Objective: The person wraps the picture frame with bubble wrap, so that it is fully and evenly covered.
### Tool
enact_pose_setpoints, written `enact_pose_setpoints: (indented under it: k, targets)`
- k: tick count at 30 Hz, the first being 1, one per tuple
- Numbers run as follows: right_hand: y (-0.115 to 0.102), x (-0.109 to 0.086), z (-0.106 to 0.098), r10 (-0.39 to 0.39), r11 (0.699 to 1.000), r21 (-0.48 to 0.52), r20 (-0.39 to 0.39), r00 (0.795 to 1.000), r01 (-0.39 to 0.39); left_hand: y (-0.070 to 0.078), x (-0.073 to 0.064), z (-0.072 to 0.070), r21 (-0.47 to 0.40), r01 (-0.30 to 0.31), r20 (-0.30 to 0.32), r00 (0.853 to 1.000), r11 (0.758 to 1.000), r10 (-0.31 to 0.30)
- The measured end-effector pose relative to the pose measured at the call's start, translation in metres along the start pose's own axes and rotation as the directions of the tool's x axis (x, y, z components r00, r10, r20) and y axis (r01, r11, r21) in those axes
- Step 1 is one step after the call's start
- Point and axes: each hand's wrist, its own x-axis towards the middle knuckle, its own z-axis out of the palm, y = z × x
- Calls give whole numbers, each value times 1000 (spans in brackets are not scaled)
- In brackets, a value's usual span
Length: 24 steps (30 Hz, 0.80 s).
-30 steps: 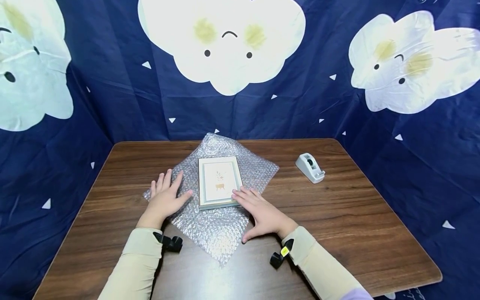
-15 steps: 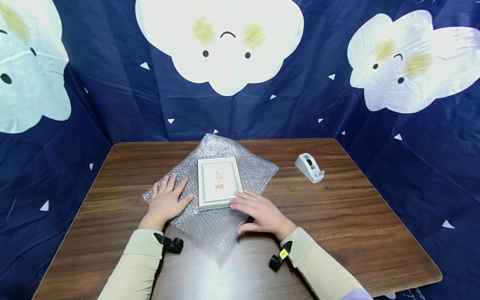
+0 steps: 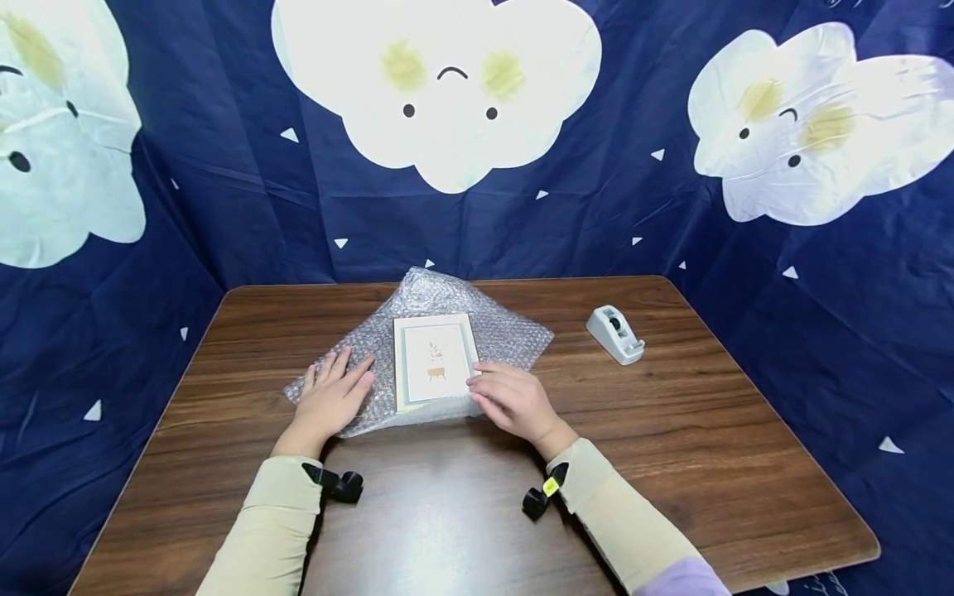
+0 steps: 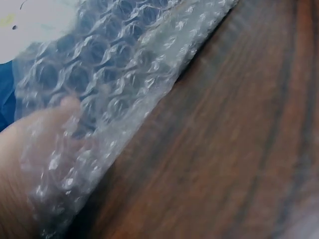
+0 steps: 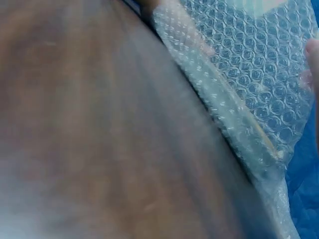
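A picture frame (image 3: 436, 360) with a plant print lies on a sheet of bubble wrap (image 3: 510, 327). The sheet's near edge is folded up over the frame's lower edge. My left hand (image 3: 331, 404) rests on the wrap left of the frame, fingers spread; in the left wrist view its thumb (image 4: 55, 117) shows through the clear bubble wrap (image 4: 119, 64). At the frame's lower right corner, my right hand (image 3: 514, 401) pinches the folded wrap with bent fingers. Only a sliver of that hand (image 5: 313, 62) appears at the right wrist view's edge, beside the bubble wrap (image 5: 254, 69).
A white tape dispenser (image 3: 616, 334) stands toward the back right of the wooden table (image 3: 671, 447). Dark blue cloth (image 3: 477, 232) printed with clouds hangs behind the table and at both sides.
The near corner of the bubble wrap, flat on the table before, is now folded up over the frame's lower edge. My right hand has curled its fingers; the left has stayed almost still.
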Motion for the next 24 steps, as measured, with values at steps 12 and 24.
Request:
enact_pose_setpoints:
  k: [12,24]
  targets:
    - [14,9,10,221,975,-34,27,975,-220,-6,0,-6,-134,-4,28,1000,991,8]
    - [24,10,28,478,870,-187,94,873,-456,-6,-1,-8,-167,-23,14,1000,986,25]
